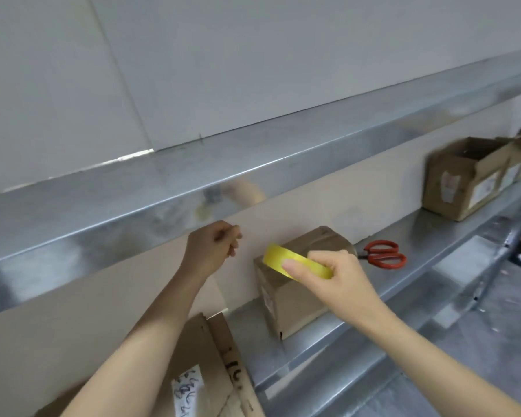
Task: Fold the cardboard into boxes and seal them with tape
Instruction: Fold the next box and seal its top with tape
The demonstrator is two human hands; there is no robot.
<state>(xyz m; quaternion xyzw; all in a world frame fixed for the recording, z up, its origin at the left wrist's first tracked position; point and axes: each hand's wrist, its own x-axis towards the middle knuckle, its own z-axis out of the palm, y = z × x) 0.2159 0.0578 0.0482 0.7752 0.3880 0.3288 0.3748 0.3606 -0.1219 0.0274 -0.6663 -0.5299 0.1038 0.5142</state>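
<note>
My right hand [342, 281] grips a yellow tape roll [295, 261] in front of a small closed cardboard box [292, 299] that stands on the metal shelf [427, 236]. My left hand [212, 246] is raised to the left of the roll, with its fingertips pinched together. A faint clear strip of tape [220, 296] hangs below that hand. Flattened cardboard [205, 368] with a white label lies at the lower left, partly under my left forearm.
Red-handled scissors [385, 254] lie on the shelf right of the small box. An open cardboard box [466, 179] stands farther right, with more boxes behind it. A metal upper shelf [193, 188] juts out just above my hands.
</note>
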